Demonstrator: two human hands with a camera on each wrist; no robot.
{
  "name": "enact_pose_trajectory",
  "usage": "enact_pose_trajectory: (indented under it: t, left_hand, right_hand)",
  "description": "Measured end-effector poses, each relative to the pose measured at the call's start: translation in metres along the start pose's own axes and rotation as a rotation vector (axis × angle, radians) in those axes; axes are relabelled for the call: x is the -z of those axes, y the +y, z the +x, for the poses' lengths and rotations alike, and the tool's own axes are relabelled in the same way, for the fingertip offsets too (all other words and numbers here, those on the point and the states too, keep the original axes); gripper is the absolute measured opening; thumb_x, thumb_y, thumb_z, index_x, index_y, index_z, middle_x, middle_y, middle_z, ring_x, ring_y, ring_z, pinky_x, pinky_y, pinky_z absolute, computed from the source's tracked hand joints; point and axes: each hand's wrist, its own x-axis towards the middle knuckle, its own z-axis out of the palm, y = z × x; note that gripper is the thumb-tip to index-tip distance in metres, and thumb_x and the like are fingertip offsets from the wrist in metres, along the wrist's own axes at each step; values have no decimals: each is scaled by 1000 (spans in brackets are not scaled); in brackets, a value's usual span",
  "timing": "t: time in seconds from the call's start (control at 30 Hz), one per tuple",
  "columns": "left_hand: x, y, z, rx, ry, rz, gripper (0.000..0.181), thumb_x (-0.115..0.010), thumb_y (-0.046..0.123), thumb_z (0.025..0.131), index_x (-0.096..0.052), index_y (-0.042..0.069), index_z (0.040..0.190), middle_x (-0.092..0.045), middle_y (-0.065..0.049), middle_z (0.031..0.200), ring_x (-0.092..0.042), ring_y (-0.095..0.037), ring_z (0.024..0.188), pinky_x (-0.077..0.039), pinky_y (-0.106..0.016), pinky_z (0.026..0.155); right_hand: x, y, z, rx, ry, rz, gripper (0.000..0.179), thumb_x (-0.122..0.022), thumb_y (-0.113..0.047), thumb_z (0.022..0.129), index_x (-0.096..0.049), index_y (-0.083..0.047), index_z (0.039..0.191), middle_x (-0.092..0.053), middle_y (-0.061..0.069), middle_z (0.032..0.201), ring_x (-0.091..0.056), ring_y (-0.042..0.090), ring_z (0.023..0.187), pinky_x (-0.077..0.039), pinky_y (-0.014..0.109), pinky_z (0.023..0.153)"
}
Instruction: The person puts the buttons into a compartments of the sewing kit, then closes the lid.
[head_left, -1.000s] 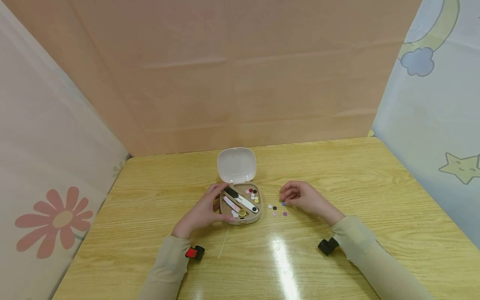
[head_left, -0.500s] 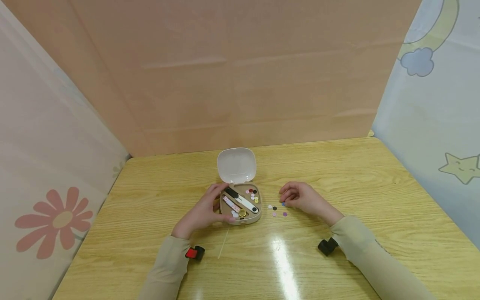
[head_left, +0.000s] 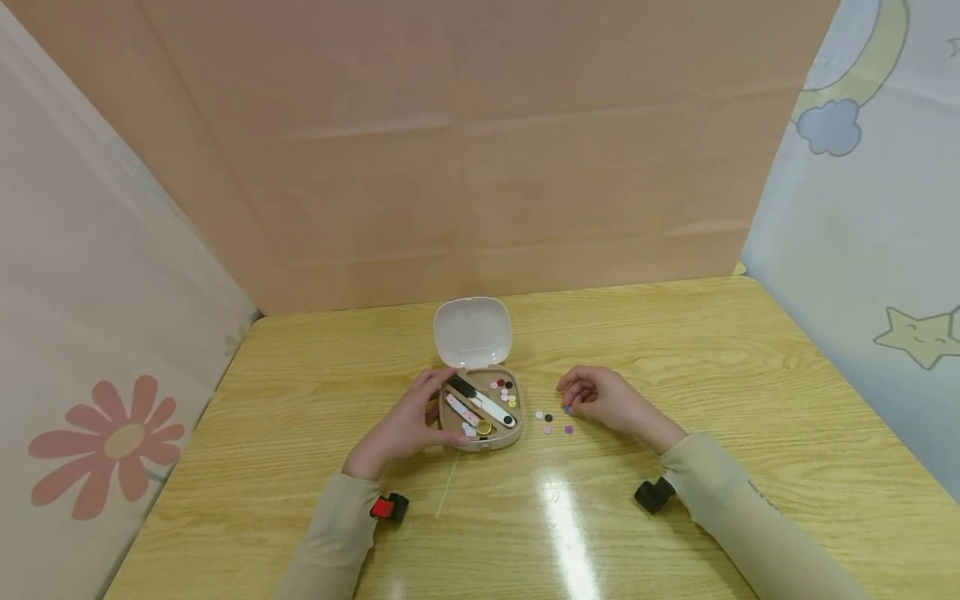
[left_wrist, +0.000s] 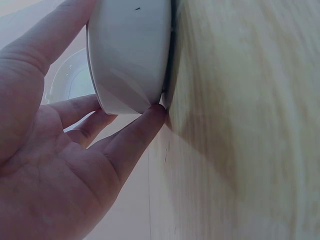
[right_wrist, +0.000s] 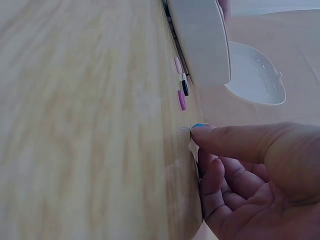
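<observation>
My left hand (head_left: 405,421) holds the side of an opened beige sewing box (head_left: 498,444), thumb at its front and fingers behind. In the left wrist view, one fingertip reaches the bottom edge of the box (left_wrist: 132,50). Right of the box, my right hand (head_left: 611,398) has curled fingers and pinches a small blue button (right_wrist: 198,125) at the thumb tip, low against the table. The index fingertip is partly hidden behind the thumb. Between the right hand and the box lie a white button (head_left: 539,415), a black button (head_left: 548,418), a pink button (head_left: 547,431) and a purple button (head_left: 568,430).
The box's white lid (head_left: 472,333) stands raised behind it. Inside lie a black-and-white long tool (head_left: 491,408), a pink patterned strip (head_left: 461,409), a gold round piece (head_left: 483,427) and several buttons (head_left: 504,392). A thin pale strip (head_left: 447,487) lies in front on the wooden table (head_left: 315,350).
The right thumb has closed in slightly on the blue button, covering more of it. The left hand and box hold their place, and the view has tilted a little.
</observation>
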Motion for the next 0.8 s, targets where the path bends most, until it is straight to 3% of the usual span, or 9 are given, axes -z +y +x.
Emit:
enact_pose_trajectory:
  t: [0.3, 0.5, 0.8]
  left_hand:
    - [-5, -35, 11, 1, 28, 28, 97, -87, 18, 68, -33, 14, 148, -38, -6, 133, -37, -31, 131, -43, -46, 100]
    - [-4, -36, 10, 2, 21, 30, 97, -87, 25, 68, -33, 18, 148, -37, -2, 132, -37, -28, 131, -43, -43, 100]
    - [-4, -36, 9, -13, 23, 18, 97, -87, 22, 68, -32, 16, 149, -37, -5, 134, -37, -31, 131, -43, -45, 100]
  right_hand:
    - [0, -1, 0, 20, 1, -21, 26, -66, 9, 84, -60, 7, 109, -62, 13, 88, -58, 26, 80, -50, 25, 66]
    - [2, -2, -2, 30, -7, -25, 25, -66, 7, 85, -60, 7, 110, -62, 13, 90, -59, 25, 83, -51, 26, 70]
    - [5, -5, -5, 21, -22, 33, 26, -64, 7, 87, -57, 9, 112, -60, 15, 91, -62, 29, 82, -54, 29, 69]
